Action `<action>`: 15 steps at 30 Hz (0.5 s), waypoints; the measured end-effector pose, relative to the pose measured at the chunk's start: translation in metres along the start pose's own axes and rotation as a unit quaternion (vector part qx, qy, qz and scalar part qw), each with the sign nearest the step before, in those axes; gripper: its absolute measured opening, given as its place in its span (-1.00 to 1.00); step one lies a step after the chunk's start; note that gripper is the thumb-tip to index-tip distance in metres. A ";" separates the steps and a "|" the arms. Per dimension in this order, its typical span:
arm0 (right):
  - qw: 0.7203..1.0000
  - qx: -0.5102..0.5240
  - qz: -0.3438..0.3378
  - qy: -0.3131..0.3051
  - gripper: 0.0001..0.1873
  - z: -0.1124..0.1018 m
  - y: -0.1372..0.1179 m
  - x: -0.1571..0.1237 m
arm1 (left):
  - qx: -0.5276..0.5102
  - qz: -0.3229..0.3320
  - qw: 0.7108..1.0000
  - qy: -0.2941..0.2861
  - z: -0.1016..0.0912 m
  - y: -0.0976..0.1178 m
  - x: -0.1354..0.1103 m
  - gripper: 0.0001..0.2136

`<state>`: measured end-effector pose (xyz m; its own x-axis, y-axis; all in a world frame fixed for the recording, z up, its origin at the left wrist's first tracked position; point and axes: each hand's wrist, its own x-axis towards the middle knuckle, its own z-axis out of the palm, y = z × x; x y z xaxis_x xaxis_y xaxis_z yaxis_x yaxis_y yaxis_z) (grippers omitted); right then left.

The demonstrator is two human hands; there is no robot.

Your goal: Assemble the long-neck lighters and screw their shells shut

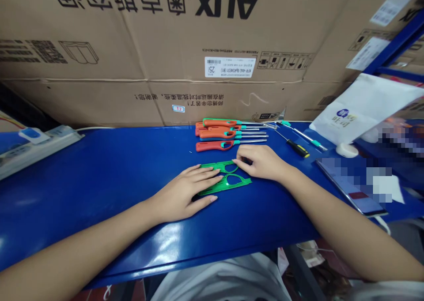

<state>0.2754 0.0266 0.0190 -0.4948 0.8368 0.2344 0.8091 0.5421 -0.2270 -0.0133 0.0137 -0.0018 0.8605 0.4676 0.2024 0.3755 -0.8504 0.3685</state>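
Two green plastic lighter casing halves [222,185] lie side by side on the blue tabletop [132,173], each with an oval trigger opening. Over their left ends my left hand [185,190] rests flat, fingers stretched out and slightly apart, hiding part of both. My right hand [260,160] is closed in a pinch, its fingertips touching the right end of the upper green half [228,166]. Whatever is between those fingertips is hidden or too small to name. Just beyond the hands lies a stack of long-necked lighters [217,134] with orange-red handles and metal tubes.
A black-and-yellow screwdriver [298,148] and a loose metal lighter tube [306,137] lie at the right. Nearby are a phone [351,188], a white earbud case [346,150] and a white paper bag [357,107]. A power strip [39,148] sits left; a cardboard wall [172,40] stands behind.
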 end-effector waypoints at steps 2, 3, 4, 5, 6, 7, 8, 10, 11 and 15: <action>0.998 -0.018 0.051 0.029 -0.75 -0.006 0.008 0.001 | 0.010 0.001 1.000 -0.007 0.000 -0.001 0.000 -0.55; 0.995 -0.026 0.085 0.050 -0.77 -0.010 0.014 0.002 | 0.014 0.001 1.000 -0.007 0.000 -0.002 0.000 -0.55; 0.989 -0.033 0.126 0.073 -0.80 -0.014 0.022 0.002 | 0.017 0.001 1.000 -0.006 0.000 -0.002 -0.001 -0.55; 0.980 -0.039 0.171 0.098 -0.78 -0.019 0.033 0.002 | 0.019 0.002 1.000 -0.006 0.000 -0.003 -0.001 -0.55; 0.969 -0.042 0.216 0.116 -0.71 -0.024 0.044 0.001 | 0.021 0.002 1.000 -0.007 -0.001 -0.003 -0.001 -0.55; 0.956 -0.046 0.257 0.131 -0.66 -0.029 0.057 -0.001 | 0.022 0.002 1.000 -0.007 -0.001 -0.003 -0.001 -0.54; 0.942 -0.052 0.298 0.144 -0.64 -0.033 0.071 -0.003 | 0.022 0.003 1.000 -0.005 -0.001 -0.003 -0.001 -0.54; 0.909 -0.074 0.380 0.158 -0.64 -0.041 0.097 -0.011 | 0.018 0.004 1.000 0.002 -0.001 -0.003 -0.002 -0.54; 0.891 -0.088 0.416 0.161 -0.64 -0.044 0.109 -0.016 | 0.016 0.005 1.000 0.005 -0.001 -0.003 -0.002 -0.54; 0.826 -0.139 0.525 0.150 -0.58 -0.051 0.147 -0.036 | 0.017 0.004 1.000 0.015 0.000 -0.005 -0.002 -0.56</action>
<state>0.4284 0.0719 0.0259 0.5929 0.7551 0.2798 0.8048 -0.5436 -0.2382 -0.0167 0.0168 -0.0038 0.8533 0.4667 0.2324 0.3803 -0.8621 0.3349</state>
